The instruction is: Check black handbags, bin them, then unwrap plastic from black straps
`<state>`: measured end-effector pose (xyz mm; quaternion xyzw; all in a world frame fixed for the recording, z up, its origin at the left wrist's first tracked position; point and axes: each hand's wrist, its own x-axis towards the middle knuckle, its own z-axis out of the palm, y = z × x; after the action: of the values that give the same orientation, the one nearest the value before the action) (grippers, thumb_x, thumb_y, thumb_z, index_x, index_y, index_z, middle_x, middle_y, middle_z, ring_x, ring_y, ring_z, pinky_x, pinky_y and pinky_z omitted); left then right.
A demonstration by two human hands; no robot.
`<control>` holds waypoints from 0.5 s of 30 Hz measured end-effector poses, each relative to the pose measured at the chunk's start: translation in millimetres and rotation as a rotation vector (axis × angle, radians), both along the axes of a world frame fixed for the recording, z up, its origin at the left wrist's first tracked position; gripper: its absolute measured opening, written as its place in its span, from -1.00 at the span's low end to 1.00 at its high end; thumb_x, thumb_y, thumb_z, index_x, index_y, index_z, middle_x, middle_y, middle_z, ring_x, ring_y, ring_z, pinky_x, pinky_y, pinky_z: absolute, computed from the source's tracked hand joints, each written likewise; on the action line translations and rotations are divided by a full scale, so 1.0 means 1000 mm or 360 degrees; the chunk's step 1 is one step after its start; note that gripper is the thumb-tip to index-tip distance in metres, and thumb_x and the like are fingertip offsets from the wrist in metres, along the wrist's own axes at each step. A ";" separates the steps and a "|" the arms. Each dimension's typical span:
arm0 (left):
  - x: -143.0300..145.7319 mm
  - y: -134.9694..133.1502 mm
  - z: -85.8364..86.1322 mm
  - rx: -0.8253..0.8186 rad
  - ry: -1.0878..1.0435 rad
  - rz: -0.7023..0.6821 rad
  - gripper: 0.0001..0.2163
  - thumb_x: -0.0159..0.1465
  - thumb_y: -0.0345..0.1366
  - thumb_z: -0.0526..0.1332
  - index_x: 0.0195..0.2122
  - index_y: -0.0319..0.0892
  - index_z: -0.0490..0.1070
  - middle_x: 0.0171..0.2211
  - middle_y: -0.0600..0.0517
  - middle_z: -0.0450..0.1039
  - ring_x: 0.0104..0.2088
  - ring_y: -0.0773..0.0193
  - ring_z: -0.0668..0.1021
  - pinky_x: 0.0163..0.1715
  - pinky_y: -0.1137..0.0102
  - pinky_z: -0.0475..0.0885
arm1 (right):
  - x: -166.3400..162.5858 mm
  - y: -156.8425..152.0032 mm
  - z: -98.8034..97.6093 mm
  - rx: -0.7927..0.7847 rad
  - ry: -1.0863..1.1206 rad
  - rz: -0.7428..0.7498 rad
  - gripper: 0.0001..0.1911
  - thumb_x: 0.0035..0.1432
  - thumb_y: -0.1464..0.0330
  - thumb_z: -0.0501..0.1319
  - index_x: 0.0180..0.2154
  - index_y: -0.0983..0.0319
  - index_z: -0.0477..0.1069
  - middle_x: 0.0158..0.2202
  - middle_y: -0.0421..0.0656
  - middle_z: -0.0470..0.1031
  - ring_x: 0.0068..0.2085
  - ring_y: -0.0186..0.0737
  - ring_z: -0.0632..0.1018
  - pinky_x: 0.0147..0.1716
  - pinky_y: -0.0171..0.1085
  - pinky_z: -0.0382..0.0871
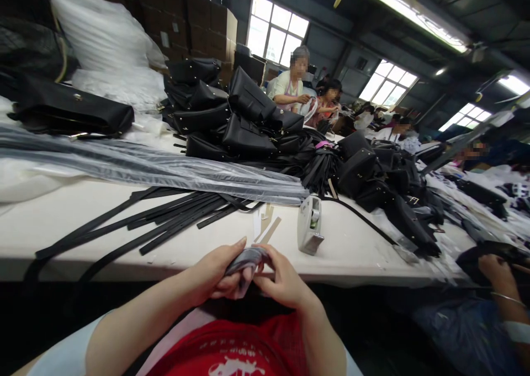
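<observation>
Grey strip point(242, 259) pt. hidden

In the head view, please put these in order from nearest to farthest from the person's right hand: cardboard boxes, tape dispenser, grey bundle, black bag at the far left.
From the right hand:
1. Grey bundle: in its grasp.
2. Tape dispenser: ahead, slightly right.
3. Black bag: ahead, far left.
4. Cardboard boxes: stacked in the background, left of centre.

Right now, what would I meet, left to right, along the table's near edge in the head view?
Overhanging black strap ends, left hand, grey bundle held between both hands, right hand, tape dispenser, another person's hand.
</observation>
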<state>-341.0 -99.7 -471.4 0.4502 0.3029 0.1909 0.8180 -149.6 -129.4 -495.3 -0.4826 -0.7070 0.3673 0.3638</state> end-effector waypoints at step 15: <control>-0.033 0.045 0.084 -0.0109 -0.0858 0.0692 -0.52 0.41 -0.13 -0.18 -0.35 -0.36 0.41 -0.77 0.22 0.05 -0.81 0.53 0.17 -0.51 0.48 0.42 | -0.021 0.008 -0.037 -0.0125 0.0303 -0.0352 -0.57 0.07 0.34 0.22 0.01 0.23 0.28 -0.46 -0.26 0.39 -0.50 -0.36 0.38 -0.47 -0.36 0.32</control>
<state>-373.8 -54.3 -387.3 0.2808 0.1709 0.4624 0.8235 -170.2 -121.5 -532.3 -0.5345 -0.5969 0.3964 0.4482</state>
